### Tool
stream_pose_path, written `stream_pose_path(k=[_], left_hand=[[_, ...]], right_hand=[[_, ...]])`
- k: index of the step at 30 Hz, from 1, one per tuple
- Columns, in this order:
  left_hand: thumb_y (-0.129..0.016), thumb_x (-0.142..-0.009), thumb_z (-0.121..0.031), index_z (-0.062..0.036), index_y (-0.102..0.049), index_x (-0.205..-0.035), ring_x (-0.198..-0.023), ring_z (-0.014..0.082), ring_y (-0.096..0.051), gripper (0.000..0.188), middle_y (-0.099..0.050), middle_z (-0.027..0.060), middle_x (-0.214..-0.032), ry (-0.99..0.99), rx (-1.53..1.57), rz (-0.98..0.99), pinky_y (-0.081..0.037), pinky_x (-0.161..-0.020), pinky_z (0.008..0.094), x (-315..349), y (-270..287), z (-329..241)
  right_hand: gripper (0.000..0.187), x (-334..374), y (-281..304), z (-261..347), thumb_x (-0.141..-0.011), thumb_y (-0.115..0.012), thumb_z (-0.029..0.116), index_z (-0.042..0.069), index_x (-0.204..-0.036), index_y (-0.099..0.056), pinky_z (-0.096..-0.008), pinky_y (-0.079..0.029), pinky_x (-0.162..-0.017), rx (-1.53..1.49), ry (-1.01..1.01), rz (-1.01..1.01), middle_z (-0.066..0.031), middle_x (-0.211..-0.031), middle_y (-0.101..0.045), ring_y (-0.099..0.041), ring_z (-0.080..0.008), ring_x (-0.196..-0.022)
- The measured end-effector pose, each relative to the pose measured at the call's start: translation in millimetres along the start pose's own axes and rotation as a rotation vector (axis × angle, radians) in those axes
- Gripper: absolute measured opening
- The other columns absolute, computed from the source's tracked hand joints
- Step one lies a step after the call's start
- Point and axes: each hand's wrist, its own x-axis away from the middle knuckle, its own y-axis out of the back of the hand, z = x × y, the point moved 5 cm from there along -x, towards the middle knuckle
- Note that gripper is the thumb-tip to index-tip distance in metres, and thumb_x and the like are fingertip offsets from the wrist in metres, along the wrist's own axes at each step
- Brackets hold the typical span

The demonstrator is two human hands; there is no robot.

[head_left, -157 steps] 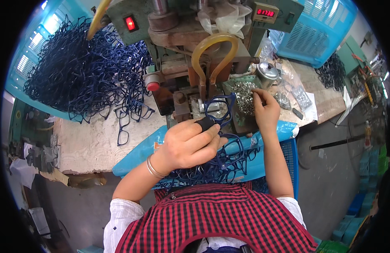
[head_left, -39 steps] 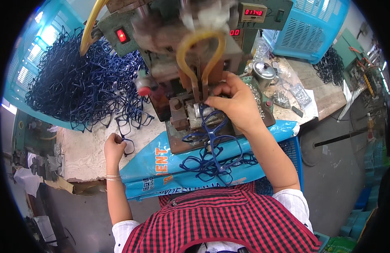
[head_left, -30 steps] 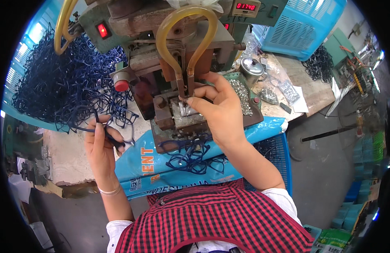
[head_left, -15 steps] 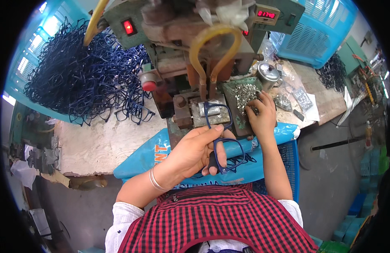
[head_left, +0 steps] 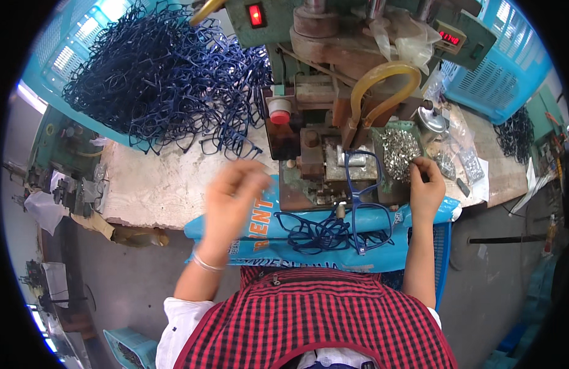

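My left hand, smeared by motion, is over the front edge of the wooden table, left of the machine; its fingers cannot be made out. My right hand has thumb and forefinger pinched at the edge of a heap of small metal pieces; anything between the fingertips is too small to tell. A dark blue eyeglass frame stays at the press with no hand on it, one rim at the metal fixture. Below it, several blue eyeglass frames lie on blue plastic sheeting.
A large blue basket spills a heap of blue eyeglass frames onto the wooden table. The press carries a red button and a yellow hose. Right of it stand a metal pot and another blue basket.
My left hand has let go of the eyeglass frame and moved left. My right hand's fingers have drawn together at the metal pieces. The view has shifted.
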Motion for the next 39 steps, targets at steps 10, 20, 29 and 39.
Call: stream_pose_path(k=[10,20,29,39], left_hand=[[-0.067,-0.071,-0.001,-0.0109,-0.078,-0.091,-0.105,0.0338,-0.057,0.025,-0.060,0.0135,-0.138,-0.521,-1.299,-0.186,-0.046,-0.098,0.0409,-131.8,50.5,109.3],[-0.066,-0.096,-0.012,-0.0022,-0.067,-0.097,-0.068,0.0164,-0.059,0.009,-0.069,0.0071,-0.088,-0.513,-0.747,-0.504,-0.050,-0.068,0.0285,-103.8,69.8,71.2],[-0.060,-0.102,-0.013,-0.0032,-0.053,-0.102,-0.075,0.0143,-0.066,0.012,-0.067,0.0089,-0.093,-0.202,0.293,-0.388,-0.060,-0.070,0.0288,-61.1,40.2,68.1],[-0.055,-0.103,-0.006,-0.0019,-0.054,-0.108,-0.092,0.0217,-0.064,0.007,-0.061,0.0121,-0.102,-0.759,0.326,-0.027,-0.058,-0.075,0.0417,-62.3,-23.1,-93.9]], right_hand=[[0.015,-12.2,-24.5,24.1,-0.085,-0.073,0.007,0.000,-0.098,-0.075,-0.0337,-0.052,-0.081,0.134,0.079,0.097,-0.0126,-0.092,-0.074,-0.070,-0.0241,-0.086],[0.012,1.5,-8.5,109.4,-0.081,-0.073,0.004,0.002,-0.092,-0.072,-0.0270,-0.051,-0.081,-0.326,0.054,0.424,-0.0035,-0.089,-0.071,-0.066,-0.0117,-0.084],[0.041,-3.7,-56.1,125.1,-0.078,-0.075,0.004,-0.002,-0.116,-0.058,-0.0265,-0.049,-0.082,-0.472,-0.005,0.453,-0.0057,-0.085,-0.070,-0.062,-0.0091,-0.087],[0.046,14.4,-73.7,136.2,-0.084,-0.069,-0.004,-0.006,-0.127,-0.052,-0.0231,-0.049,-0.083,-0.932,-0.195,0.436,-0.0065,-0.091,-0.071,-0.064,-0.0097,-0.090]])
